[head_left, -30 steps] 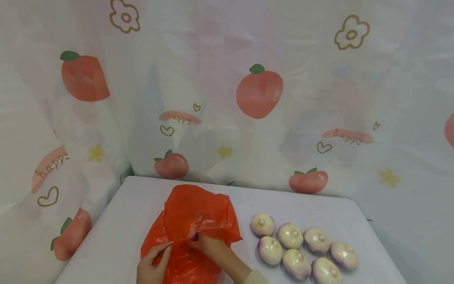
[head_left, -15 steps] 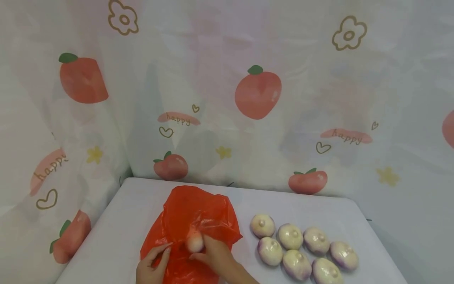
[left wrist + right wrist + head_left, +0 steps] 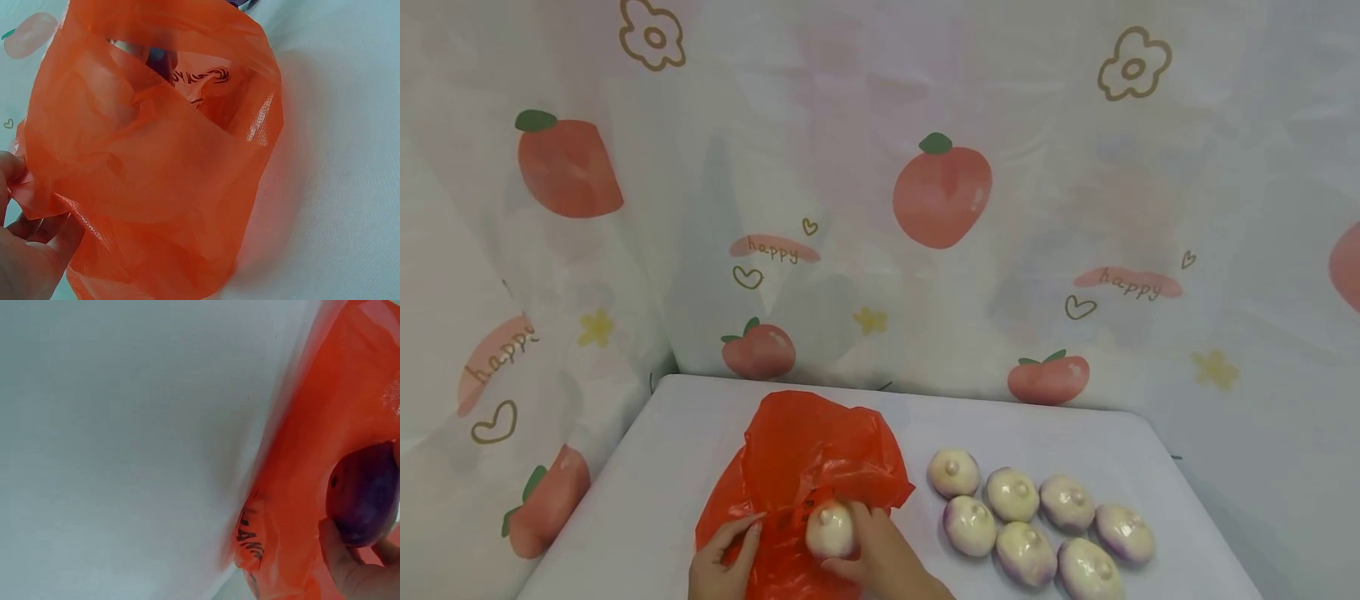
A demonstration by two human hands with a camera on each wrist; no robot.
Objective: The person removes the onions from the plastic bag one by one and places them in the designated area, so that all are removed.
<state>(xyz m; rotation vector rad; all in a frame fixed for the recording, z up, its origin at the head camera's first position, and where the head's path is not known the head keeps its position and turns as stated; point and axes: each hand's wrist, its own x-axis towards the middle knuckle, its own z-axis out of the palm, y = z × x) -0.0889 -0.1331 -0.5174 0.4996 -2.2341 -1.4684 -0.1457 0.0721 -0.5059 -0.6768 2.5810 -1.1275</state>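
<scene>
A crumpled, translucent red plastic bag (image 3: pixel 820 433) lies on the white table. At its left side, my left hand (image 3: pixel 722 562) pinches the edge of the bag's mouth; the left wrist view shows the fingers on the film (image 3: pixel 150 156) and the mouth gaping. My right hand (image 3: pixel 887 554) grips a purple-and-white turnip (image 3: pixel 830 532) over the bag, with its pale, nubbed end facing up. From the right wrist view, the turnip's dark purple side (image 3: pixel 362 494) shows, thumb and fingers around it. What lies deep inside the bag is hard to make out.
Several more turnips (image 3: pixel 1026 554) lie grouped on the table right of the bag, pale nubs upward. The white table (image 3: pixel 700 417) backs onto a fruit-printed curtain (image 3: pixel 850 167), which also hangs along the left side.
My right hand has come out of the bag's mouth with the turnip, moving slightly right and nearer. The left hand keeps its hold, and the turnips on the table stay put.
</scene>
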